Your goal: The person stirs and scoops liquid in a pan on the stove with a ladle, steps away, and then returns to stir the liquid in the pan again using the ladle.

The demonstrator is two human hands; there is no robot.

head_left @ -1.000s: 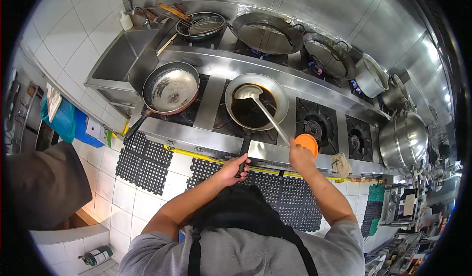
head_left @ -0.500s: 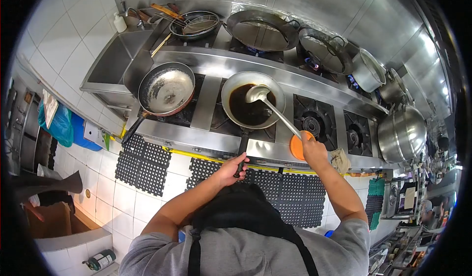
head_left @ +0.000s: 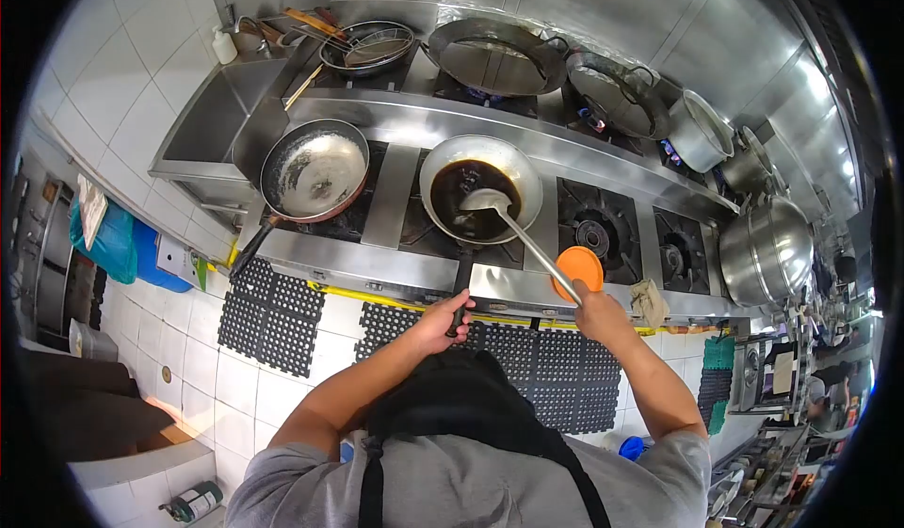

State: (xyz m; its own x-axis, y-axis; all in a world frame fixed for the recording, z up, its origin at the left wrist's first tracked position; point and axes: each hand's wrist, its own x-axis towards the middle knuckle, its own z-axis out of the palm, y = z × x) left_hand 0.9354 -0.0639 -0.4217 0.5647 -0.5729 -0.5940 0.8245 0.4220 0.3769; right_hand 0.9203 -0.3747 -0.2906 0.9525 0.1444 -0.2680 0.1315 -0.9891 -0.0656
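My left hand [head_left: 443,324] is wrapped round the black handle of a frying pan [head_left: 521,158] on a front burner. Dark brown liquid [head_left: 459,178] pools in the pan. My right hand [head_left: 603,313] grips the long metal handle of a ladle [head_left: 533,239], whose bowl sits in the liquid near the pan's centre. Beside my right hand, an orange round lid or dish [head_left: 579,266] lies at the stove's front edge, partly behind the ladle handle.
Left of my pan is a second frying pan [head_left: 315,175] with a whitish coating. Large woks [head_left: 494,56] and a pot [head_left: 699,133] stand on the rear burners, some with flames. A big steel pot [head_left: 767,250] is at right; a cloth [head_left: 648,302] hangs on the front edge.
The ladle's bowl has moved down toward the near side of the pan and into the liquid. My right hand has come slightly nearer to me; my left stays on the handle.
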